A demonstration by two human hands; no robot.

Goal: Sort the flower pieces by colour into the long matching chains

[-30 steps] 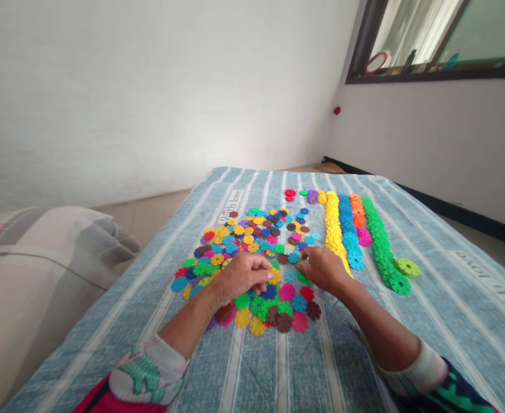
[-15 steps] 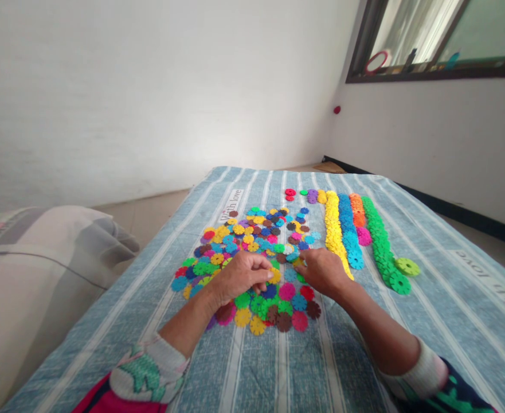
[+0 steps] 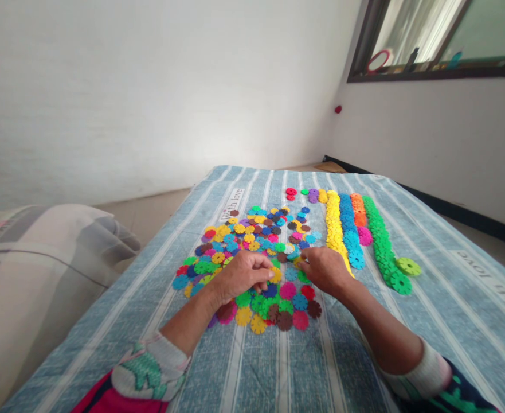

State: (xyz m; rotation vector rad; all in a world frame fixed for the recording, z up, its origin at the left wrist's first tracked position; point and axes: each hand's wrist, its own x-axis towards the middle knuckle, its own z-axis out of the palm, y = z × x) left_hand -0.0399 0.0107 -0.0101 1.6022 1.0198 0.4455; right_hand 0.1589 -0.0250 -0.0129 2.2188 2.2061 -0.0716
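Note:
Above the near part of a loose spread of colourful notched plastic discs, my left hand is closed, pinching a yellow notched disc between thumb and fingers. My right hand is at the right edge of the spread. Its fingers are curled, with a second yellow disc at the fingertips, partly hidden by them. Under and between the hands lie green, blue, brown and pink discs, including a pink disc.
To the right run overlapping rows of sorted discs: a yellow row, a blue row, an orange row and a green row. Small red discs lie at the back. A striped cloth covers the surface.
My right hand has shifted very slightly, its fingertips now more tightly curled by the yellow disc. The left hand keeps its pinch and place.

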